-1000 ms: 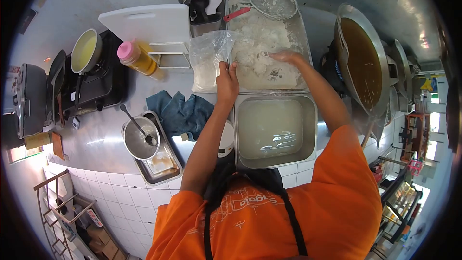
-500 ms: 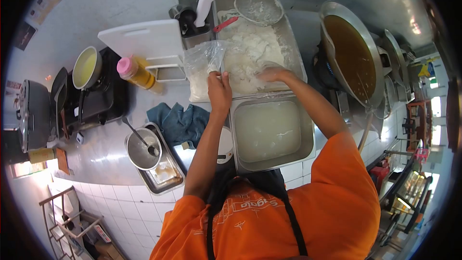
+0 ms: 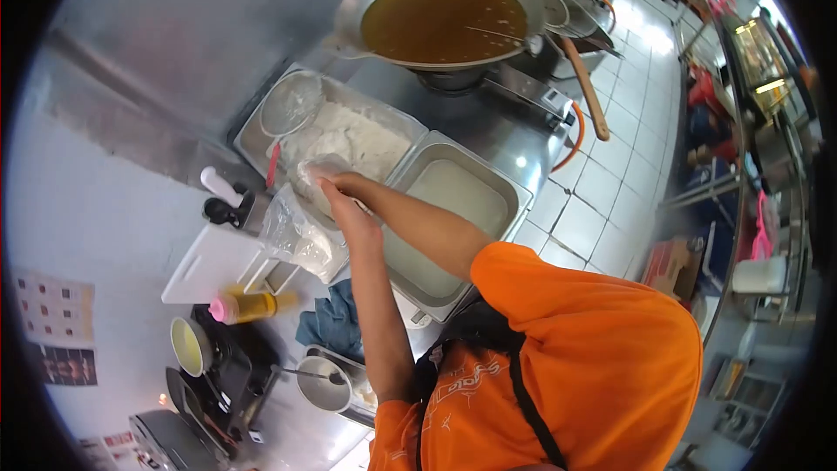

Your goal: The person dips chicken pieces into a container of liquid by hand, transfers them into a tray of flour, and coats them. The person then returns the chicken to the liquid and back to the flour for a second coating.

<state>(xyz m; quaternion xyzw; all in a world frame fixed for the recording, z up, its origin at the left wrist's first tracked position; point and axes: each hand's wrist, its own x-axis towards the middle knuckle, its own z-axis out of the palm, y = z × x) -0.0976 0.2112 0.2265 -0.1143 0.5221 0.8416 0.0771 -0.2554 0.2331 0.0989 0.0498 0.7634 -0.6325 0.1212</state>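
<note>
Both hands are close together over a metal tray of white, flour-like powder. My right hand is whitened by the powder and blurred, so its fingers do not show clearly. Just below it, my left hand reaches up against it, fingertips hidden behind the right hand and wrist. A clear plastic bag with white powder inside stands beside my left hand, at the tray's edge. In the tray's far corner rests a round sieve with a red handle.
A metal pan of pale, cloudy liquid adjoins the tray. Beyond sits a large wok of brown oil on a burner. A blue cloth, oil bottle, white board and metal bowl lie to the left.
My view has turned toward the right. My left hand has let go of the bag and moved over the tray beside my right hand, which has lifted from the powder.
</note>
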